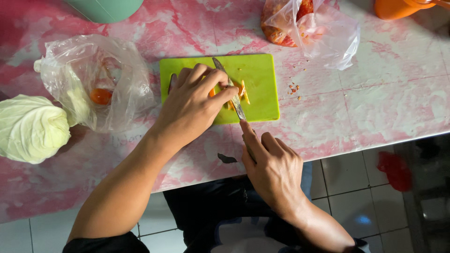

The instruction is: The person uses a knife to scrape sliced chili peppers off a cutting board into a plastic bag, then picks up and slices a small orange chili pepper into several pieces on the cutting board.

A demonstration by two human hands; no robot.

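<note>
Slicing with a knife [229, 91] on the green cutting board [262, 70], which lies flat on the pink marbled table [375, 93]. Our right hand [272, 168] is closed around the handle, forefinger stretched along the spine, blade angled up across the board. Our left hand [194, 103] is curled, fingertips pressing down an orange vegetable piece [241, 91], mostly hidden beneath them and touching the blade.

We judge the piece small, light and firm, likely wet and slick on its cut faces, so it wants pinning from above with fingertips tucked back from the edge. The knife looks thin and stiff; best held at the handle, as now.

Left of the board sits a clear plastic bag [93, 79] with something orange inside; beside it a pale cabbage [30, 129]. A second bag with reddish contents [309, 26] lies beyond the board. Small scraps dot the table nearby.
</note>
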